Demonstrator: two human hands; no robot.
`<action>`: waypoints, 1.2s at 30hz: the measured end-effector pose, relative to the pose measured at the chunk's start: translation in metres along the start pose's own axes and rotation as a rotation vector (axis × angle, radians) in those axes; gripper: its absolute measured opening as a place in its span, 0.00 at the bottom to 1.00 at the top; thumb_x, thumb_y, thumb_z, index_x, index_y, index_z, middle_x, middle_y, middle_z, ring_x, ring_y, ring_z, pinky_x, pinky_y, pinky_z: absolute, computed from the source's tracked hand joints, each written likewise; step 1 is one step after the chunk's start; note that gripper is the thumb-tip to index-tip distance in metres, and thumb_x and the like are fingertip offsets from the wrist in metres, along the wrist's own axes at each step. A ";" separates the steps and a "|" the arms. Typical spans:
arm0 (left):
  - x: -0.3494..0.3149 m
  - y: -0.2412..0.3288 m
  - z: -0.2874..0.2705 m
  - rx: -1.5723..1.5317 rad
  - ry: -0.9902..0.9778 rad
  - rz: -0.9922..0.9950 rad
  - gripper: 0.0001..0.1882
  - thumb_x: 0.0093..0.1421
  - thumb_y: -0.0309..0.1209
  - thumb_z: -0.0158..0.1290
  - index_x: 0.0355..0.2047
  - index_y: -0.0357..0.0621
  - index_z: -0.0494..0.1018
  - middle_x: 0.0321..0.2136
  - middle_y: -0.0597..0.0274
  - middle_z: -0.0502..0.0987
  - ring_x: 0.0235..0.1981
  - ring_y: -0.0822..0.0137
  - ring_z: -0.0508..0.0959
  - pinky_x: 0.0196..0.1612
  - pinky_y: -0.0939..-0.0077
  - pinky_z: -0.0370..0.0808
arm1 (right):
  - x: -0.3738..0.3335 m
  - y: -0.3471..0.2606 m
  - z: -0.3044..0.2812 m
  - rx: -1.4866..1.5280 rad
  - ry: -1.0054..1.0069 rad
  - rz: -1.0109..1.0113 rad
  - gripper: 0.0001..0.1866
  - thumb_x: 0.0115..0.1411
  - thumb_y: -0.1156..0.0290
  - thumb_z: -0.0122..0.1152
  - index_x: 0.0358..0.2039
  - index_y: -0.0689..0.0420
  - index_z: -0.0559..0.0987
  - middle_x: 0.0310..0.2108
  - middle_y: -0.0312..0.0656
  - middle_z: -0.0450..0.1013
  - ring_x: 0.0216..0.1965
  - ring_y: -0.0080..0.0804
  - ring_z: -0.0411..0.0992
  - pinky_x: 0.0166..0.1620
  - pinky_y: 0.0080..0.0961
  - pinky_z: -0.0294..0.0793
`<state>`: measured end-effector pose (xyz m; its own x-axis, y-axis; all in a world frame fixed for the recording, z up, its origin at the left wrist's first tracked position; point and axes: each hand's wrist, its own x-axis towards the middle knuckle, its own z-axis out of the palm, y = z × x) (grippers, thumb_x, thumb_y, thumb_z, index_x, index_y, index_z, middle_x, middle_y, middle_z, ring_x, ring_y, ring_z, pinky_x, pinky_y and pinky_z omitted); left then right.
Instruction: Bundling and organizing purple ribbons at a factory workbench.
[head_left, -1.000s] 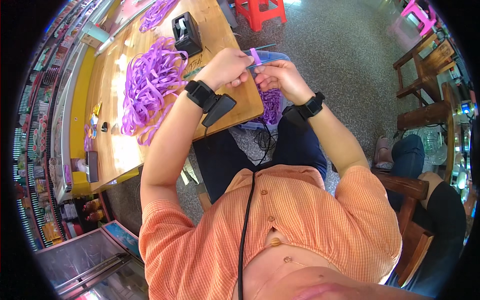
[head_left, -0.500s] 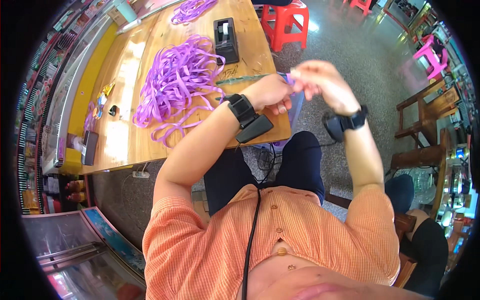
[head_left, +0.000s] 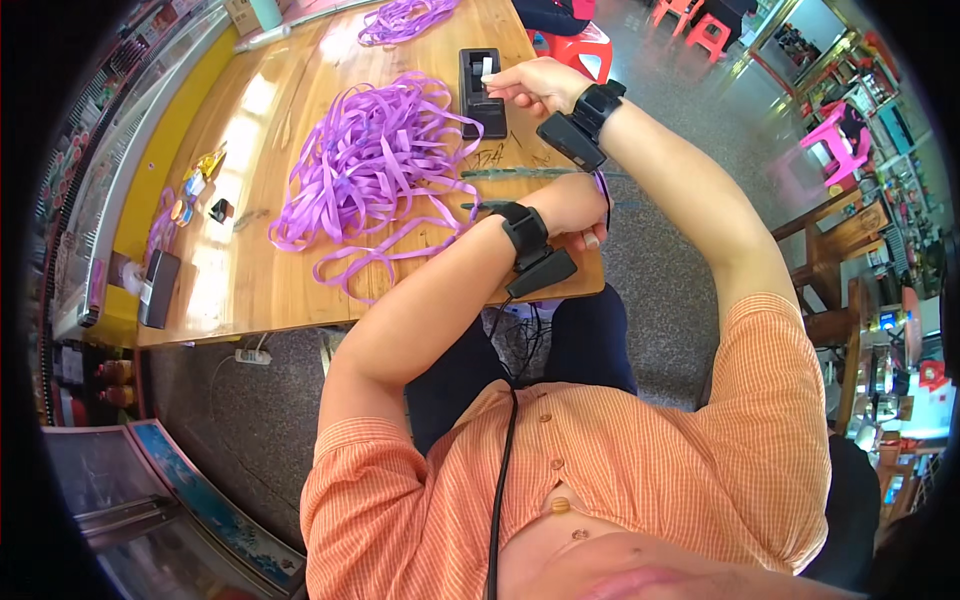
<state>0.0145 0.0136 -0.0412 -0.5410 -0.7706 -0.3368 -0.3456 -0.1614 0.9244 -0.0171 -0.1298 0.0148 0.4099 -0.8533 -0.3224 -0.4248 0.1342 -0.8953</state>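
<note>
My right hand (head_left: 540, 84) reaches over a black tape dispenser (head_left: 484, 112). Its thumb and forefinger pinch at the end of the tape (head_left: 487, 67). At the table's right edge my left hand (head_left: 578, 206) is closed, its fingers curled under. A bit of purple ribbon (head_left: 601, 184) shows beside its knuckles, though most of what it grips is hidden. Left of the dispenser lies a large loose heap of purple ribbon (head_left: 370, 150), with loops trailing toward my left wrist.
On the wooden table (head_left: 300, 290) another bundle of purple ribbon (head_left: 408, 20) lies at the far side. A black box-shaped object (head_left: 159, 288) stands at the left edge. Red stools (head_left: 575, 50) and a pink stool (head_left: 838, 140) are on the floor.
My right hand has left my left hand and moved up and left to the tape dispenser. My left hand stays closed at the table edge, now slightly lower.
</note>
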 end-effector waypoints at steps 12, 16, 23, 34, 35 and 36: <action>0.007 -0.009 0.000 -0.074 0.004 -0.004 0.15 0.68 0.35 0.45 0.29 0.38 0.74 0.20 0.59 0.77 0.15 0.68 0.76 0.17 0.76 0.73 | -0.015 0.004 0.012 0.320 0.036 -0.121 0.10 0.58 0.68 0.67 0.34 0.62 0.81 0.30 0.34 0.79 0.19 0.13 0.59 0.18 0.14 0.56; 0.005 -0.009 0.000 -0.080 -0.004 0.043 0.15 0.68 0.36 0.44 0.29 0.40 0.74 0.20 0.60 0.77 0.15 0.70 0.76 0.16 0.78 0.72 | -0.040 -0.002 0.015 0.369 0.001 -0.171 0.10 0.59 0.68 0.67 0.34 0.62 0.81 0.33 0.35 0.78 0.20 0.12 0.58 0.19 0.12 0.55; -0.005 -0.006 0.005 -0.032 -0.017 0.112 0.17 0.68 0.39 0.41 0.30 0.44 0.75 0.19 0.61 0.77 0.14 0.73 0.75 0.16 0.79 0.71 | -0.055 0.032 0.026 0.371 -0.048 0.107 0.10 0.59 0.66 0.67 0.33 0.61 0.80 0.26 0.32 0.72 0.18 0.14 0.52 0.19 0.14 0.52; 0.011 -0.013 0.005 0.029 -0.002 0.012 0.15 0.67 0.38 0.45 0.37 0.41 0.75 0.21 0.61 0.78 0.15 0.72 0.75 0.16 0.79 0.71 | -0.064 0.029 -0.011 0.114 -0.145 -0.022 0.11 0.61 0.66 0.66 0.36 0.60 0.79 0.26 0.31 0.74 0.17 0.10 0.55 0.17 0.11 0.49; 0.005 -0.011 0.005 0.023 0.061 0.033 0.18 0.64 0.37 0.48 0.23 0.38 0.77 0.17 0.59 0.78 0.13 0.68 0.77 0.15 0.72 0.72 | -0.079 0.025 -0.022 0.090 -0.116 -0.111 0.11 0.62 0.64 0.65 0.37 0.59 0.79 0.28 0.31 0.74 0.18 0.09 0.56 0.18 0.11 0.49; 0.001 -0.008 0.004 0.018 0.045 0.022 0.18 0.64 0.37 0.48 0.23 0.38 0.77 0.17 0.59 0.78 0.13 0.68 0.77 0.15 0.72 0.72 | -0.087 0.025 -0.038 0.110 -0.178 -0.148 0.11 0.63 0.63 0.63 0.38 0.58 0.79 0.28 0.29 0.74 0.18 0.09 0.56 0.18 0.11 0.51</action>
<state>0.0138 0.0169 -0.0493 -0.5137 -0.8010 -0.3076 -0.3480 -0.1332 0.9280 -0.0946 -0.0711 0.0322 0.6007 -0.7669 -0.2260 -0.2634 0.0770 -0.9616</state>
